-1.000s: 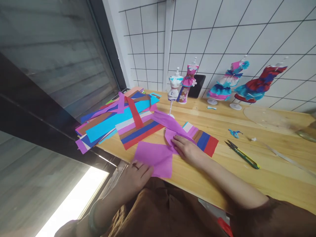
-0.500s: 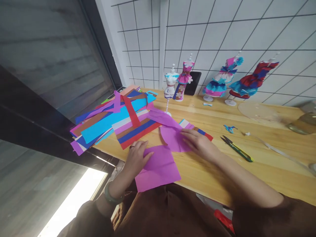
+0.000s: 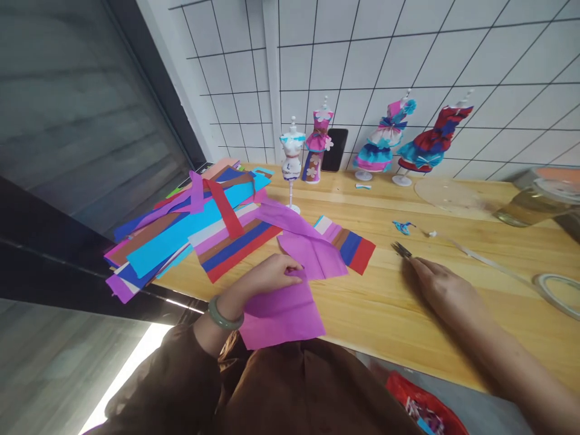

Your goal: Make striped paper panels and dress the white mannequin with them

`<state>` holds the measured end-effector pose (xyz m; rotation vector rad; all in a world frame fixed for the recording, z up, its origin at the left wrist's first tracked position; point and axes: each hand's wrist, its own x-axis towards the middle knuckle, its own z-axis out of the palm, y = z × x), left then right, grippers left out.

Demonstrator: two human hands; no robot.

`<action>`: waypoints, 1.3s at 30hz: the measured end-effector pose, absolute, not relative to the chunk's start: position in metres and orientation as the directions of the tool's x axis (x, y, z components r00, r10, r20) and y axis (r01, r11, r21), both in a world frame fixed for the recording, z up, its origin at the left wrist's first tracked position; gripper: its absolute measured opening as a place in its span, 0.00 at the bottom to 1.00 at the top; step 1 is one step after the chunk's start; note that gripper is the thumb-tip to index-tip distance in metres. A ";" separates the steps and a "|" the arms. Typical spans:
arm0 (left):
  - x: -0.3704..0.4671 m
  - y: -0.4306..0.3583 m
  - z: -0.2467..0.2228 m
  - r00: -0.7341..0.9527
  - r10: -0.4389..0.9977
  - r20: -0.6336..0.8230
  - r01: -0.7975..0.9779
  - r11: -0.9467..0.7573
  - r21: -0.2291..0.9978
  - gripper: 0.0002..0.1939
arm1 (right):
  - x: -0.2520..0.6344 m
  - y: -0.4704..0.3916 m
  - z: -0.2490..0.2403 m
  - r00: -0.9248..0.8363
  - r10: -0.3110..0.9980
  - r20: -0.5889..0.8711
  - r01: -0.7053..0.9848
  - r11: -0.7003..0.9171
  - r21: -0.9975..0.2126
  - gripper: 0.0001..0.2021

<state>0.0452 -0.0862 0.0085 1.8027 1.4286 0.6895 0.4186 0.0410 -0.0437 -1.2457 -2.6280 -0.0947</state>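
My left hand (image 3: 277, 273) is closed, thumb and fingers pinched at the top edge of a purple sheet (image 3: 283, 317) of paper or thin cloth, which overhangs the table's front edge. Just above lies a second purple piece (image 3: 315, 257), curved along one side, with a purple strip (image 3: 290, 217) across its top. To the right, my right hand (image 3: 446, 293) is closed over a pair of thread snips (image 3: 401, 249). Only the dark blade tips stick out past the fingers, pointing away from me; the handles are covered.
A pile of coloured strips (image 3: 181, 229) lies at left, a striped piece (image 3: 353, 248) centre-right. A bare mini dress form (image 3: 292, 154) and several dressed ones line the wall beside a phone (image 3: 334, 150). At right are a cup (image 3: 534, 202) and a tape roll (image 3: 559, 296).
My right hand has left the curved purple piece, moved right and taken hold of the thread snips. The left hand has shifted right along the purple sheet's top edge and closed. The view has turned rightward.
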 end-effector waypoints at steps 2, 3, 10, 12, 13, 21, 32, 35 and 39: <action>0.045 -0.083 0.014 0.281 0.958 -0.054 0.538 -0.111 0.835 0.08 | 0.415 0.042 -0.039 -0.500 0.827 0.257 0.835 0.539 -0.110 0.23; 0.045 -0.082 0.017 0.289 0.956 -0.057 0.491 -0.097 0.866 0.08 | 0.411 0.042 -0.035 -0.419 0.865 0.276 0.859 0.476 -0.188 0.22; 0.036 -0.080 0.028 0.128 0.989 -0.068 -0.052 0.075 0.996 0.20 | 0.338 0.002 0.018 -0.362 0.931 -0.037 0.380 0.112 -0.918 0.21; 0.034 -0.081 0.026 0.099 0.993 -0.071 -0.118 0.083 0.990 0.21 | 0.316 -0.014 0.033 -0.525 0.836 -0.161 0.322 0.020 -0.947 0.22; 0.033 -0.082 0.025 0.087 0.994 -0.069 -0.145 0.081 0.986 0.21 | 0.306 -0.021 0.039 -0.603 0.774 -0.194 0.320 0.012 -0.947 0.22; 0.034 -0.089 0.019 0.030 0.998 -0.055 -0.267 0.061 0.962 0.22 | 0.256 -0.024 0.054 -0.814 0.568 -0.119 0.350 0.316 -0.882 0.18; 0.036 -0.091 0.013 0.009 0.999 -0.040 -0.314 0.041 0.949 0.22 | 0.247 -0.019 0.044 -0.778 0.617 -0.115 0.405 0.354 -0.843 0.18; 0.038 -0.092 0.014 0.018 1.000 -0.018 -0.300 0.022 0.954 0.22 | 0.243 -0.020 0.044 -0.763 0.629 -0.151 0.436 0.327 -0.839 0.19; 0.040 -0.094 0.016 0.043 0.998 -0.039 -0.284 0.050 0.958 0.21 | 0.238 -0.021 0.041 -0.769 0.608 -0.197 0.397 0.213 -0.893 0.19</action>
